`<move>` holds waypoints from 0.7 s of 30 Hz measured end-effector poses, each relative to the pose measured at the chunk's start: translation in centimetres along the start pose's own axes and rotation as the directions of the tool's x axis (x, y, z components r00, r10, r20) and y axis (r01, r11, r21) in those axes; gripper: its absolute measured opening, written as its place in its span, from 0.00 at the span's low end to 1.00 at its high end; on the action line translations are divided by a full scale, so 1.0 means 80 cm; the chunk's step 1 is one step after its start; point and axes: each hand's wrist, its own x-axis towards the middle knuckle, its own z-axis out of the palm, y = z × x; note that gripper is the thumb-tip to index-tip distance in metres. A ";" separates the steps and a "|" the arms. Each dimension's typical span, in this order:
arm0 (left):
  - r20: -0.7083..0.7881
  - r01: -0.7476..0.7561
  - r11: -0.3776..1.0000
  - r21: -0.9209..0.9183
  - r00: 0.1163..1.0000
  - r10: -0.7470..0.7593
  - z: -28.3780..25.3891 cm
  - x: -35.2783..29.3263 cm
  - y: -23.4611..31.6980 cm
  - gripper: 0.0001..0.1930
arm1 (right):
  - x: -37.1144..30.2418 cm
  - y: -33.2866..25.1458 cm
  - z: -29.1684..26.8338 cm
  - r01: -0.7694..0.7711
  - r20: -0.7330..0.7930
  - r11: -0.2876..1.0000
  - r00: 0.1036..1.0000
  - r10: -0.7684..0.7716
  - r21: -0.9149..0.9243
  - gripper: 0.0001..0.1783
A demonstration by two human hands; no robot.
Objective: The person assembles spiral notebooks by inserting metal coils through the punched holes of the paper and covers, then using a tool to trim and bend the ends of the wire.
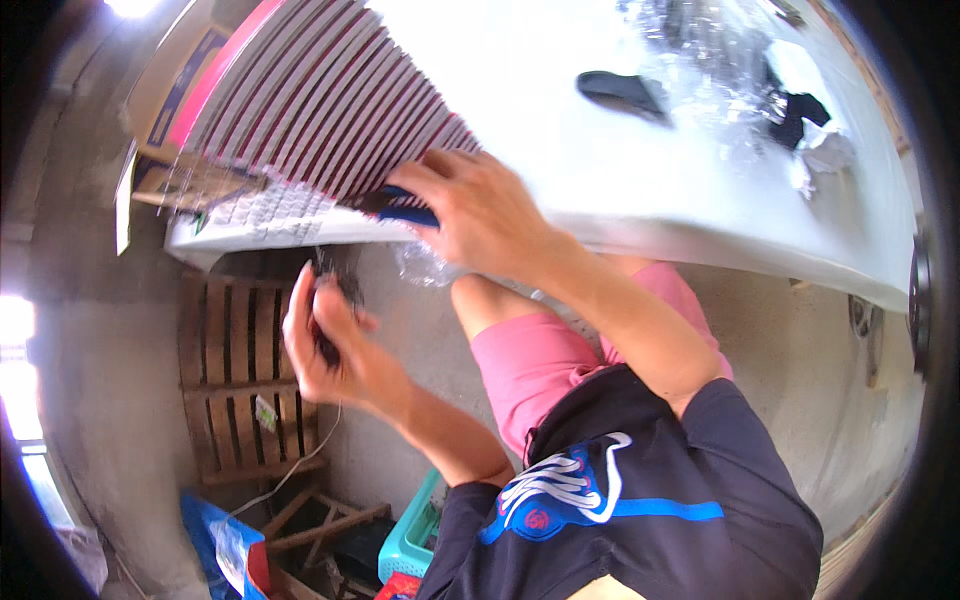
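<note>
On the white table, my right hand point(480, 210) is closed round a dark blue and black object point(400, 205), long and narrow, whose kind I cannot make out. It is held at the lower edge of a fanned row of thin strips point(310, 95), striped white and dark red. Lower and to the left, off the table's front edge, my left hand point(335, 345) curls its fingers and thumb round a dark, wispy bundle point(345, 285). Fingers and blur partly hide the bundle.
A black insole-shaped piece point(622, 93) and crumpled clear plastic point(720, 90) lie on the table point(520, 70). Cardboard boxes point(170, 100) stand at the far left. Below are a wooden pallet point(240, 370), a turquoise basket point(405, 535) and a blue bag point(210, 540).
</note>
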 end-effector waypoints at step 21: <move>0.909 -0.814 0.550 0.189 0.357 0.216 0.490 -0.079 0.113 0.29 | -0.231 0.094 -0.104 -0.340 0.093 0.904 0.940 0.327 0.261 0.23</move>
